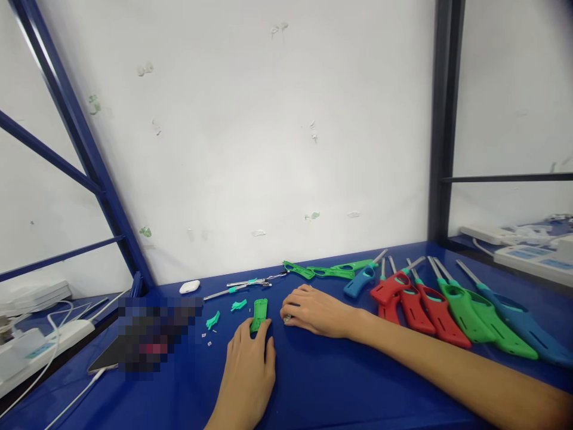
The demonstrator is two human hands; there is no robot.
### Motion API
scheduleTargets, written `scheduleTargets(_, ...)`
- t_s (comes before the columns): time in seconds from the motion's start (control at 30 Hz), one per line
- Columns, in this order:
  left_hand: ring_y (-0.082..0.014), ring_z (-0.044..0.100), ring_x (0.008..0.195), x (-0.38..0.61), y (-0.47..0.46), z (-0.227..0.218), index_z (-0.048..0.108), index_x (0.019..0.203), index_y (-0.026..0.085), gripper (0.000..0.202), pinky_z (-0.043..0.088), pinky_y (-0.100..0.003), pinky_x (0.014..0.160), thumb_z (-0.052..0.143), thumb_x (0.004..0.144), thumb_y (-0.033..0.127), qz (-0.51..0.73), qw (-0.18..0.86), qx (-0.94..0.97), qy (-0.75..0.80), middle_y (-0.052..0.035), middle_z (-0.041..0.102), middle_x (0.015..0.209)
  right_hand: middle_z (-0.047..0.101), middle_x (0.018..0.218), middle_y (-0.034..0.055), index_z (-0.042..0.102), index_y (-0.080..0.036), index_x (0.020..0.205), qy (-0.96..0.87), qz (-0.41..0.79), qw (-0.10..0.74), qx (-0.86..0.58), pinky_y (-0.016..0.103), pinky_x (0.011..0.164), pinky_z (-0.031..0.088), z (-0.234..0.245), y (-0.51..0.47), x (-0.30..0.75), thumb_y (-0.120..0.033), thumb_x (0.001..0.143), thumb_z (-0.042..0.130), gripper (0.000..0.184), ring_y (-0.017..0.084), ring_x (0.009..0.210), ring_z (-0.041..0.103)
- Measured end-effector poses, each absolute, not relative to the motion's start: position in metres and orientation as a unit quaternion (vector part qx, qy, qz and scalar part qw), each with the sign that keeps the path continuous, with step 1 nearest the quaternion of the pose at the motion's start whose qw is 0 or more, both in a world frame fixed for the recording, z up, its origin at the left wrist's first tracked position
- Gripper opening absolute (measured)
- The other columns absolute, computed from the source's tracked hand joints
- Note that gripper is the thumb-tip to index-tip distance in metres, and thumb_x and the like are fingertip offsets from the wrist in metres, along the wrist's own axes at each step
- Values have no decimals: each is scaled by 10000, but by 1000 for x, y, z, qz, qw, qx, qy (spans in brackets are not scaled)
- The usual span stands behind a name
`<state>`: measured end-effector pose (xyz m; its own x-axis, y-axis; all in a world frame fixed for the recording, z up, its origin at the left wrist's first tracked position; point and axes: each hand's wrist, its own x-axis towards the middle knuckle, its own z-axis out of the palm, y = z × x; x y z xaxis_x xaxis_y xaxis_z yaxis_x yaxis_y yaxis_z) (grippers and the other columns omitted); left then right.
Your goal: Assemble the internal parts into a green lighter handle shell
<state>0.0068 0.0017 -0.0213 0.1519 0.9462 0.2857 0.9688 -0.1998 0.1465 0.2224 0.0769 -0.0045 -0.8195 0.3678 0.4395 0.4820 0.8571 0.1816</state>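
My left hand (248,367) is closed at the near end of a green plastic lighter part (260,310), an oblong piece lying on the blue table. To its right, my right hand (313,312) rests low over the tabletop with curled fingers. A small pale or metallic bit shows under its fingertips, too small to name. Left of the green part lie two teal plastic trigger pieces (213,321) and several tiny white bits (209,343). Behind the hands are metal lighter tubes (224,292) with thin wires, and opened green handle shells (331,272).
Several whole long-necked lighters lie at the right: red (416,310), green (470,313) and blue (528,322). At the left are a partly blurred-out phone (107,355) with a charging cable (74,400), a white earbud case (190,286) and a power strip (45,349). A white wall stands behind.
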Motion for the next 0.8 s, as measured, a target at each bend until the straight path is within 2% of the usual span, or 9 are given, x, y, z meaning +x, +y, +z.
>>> scheduleTargets(0.3, -310, 480, 1442, 7, 1, -19, 567, 1486, 215, 460, 408, -506, 1173, 371, 1070, 226, -137, 28, -758, -637, -165, 520, 1514, 688, 1149, 64, 679, -160, 1170, -941, -124, 197, -246, 438, 896, 605, -2, 74, 223, -266, 1048, 680, 162, 231, 1011, 692)
scheduleTargets(0.8, -303, 496, 1426, 4, 5, -24, 573, 1485, 218, 470, 413, -493, 1168, 371, 1062, 253, -139, 36, -759, -635, -168, 522, 1511, 682, 1168, 68, 677, -165, 1173, -943, -87, 197, -253, 442, 909, 598, -2, 74, 223, -259, 1043, 680, 160, 235, 1032, 683)
